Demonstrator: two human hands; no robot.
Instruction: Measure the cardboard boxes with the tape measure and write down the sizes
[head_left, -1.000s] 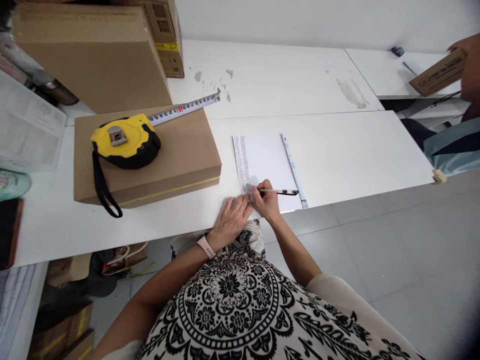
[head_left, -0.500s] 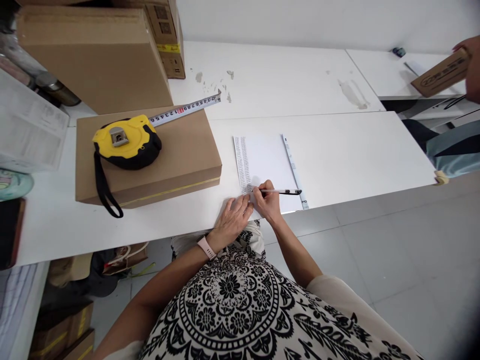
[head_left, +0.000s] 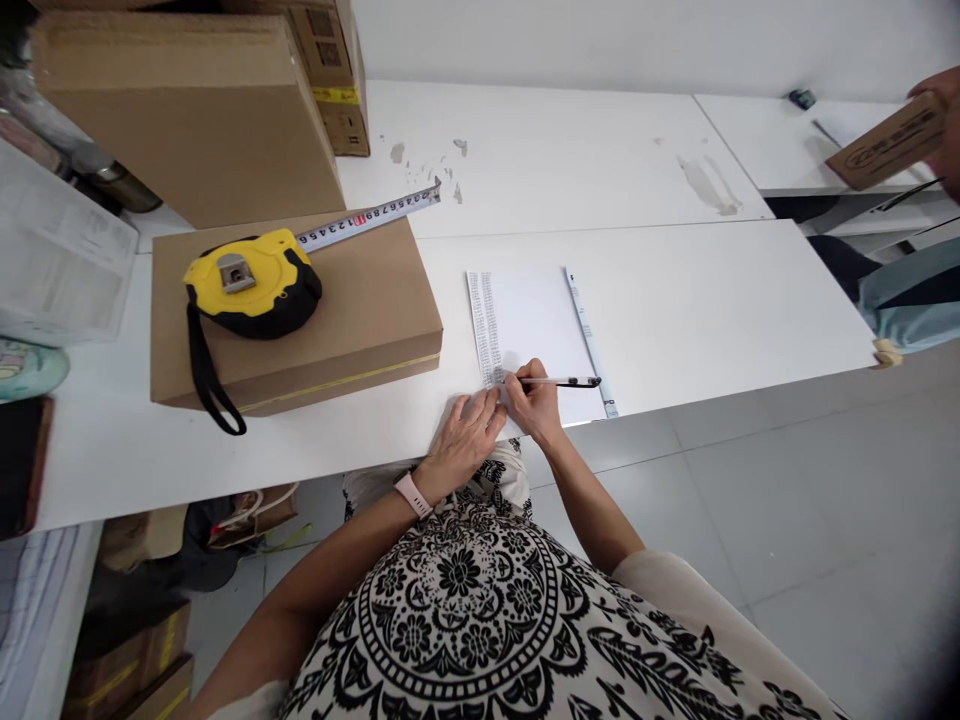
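My right hand (head_left: 535,403) is closed around a pen (head_left: 566,382), its tip down at the lower part of a white sheet of paper (head_left: 532,320). Rows of small writing run down the sheet's left side. My left hand (head_left: 469,432) lies flat at the sheet's lower left corner, fingers stretched out. Along the paper's right side lies a narrow pale blue printed strip (head_left: 590,340). To the left, a yellow and black tape measure (head_left: 255,280) rests on a closed brown cardboard box (head_left: 367,310), its blade drawn out past the box's far edge.
Larger cardboard boxes (head_left: 187,140) stand behind at the left. A dark phone-like object (head_left: 22,465) lies at the left edge of the white table (head_left: 712,310). At the far right, another person's hand (head_left: 946,130) holds a small cardboard box (head_left: 889,145).
My right hand and the pen have shifted only very slightly. The other person's small box has moved a little to the right.
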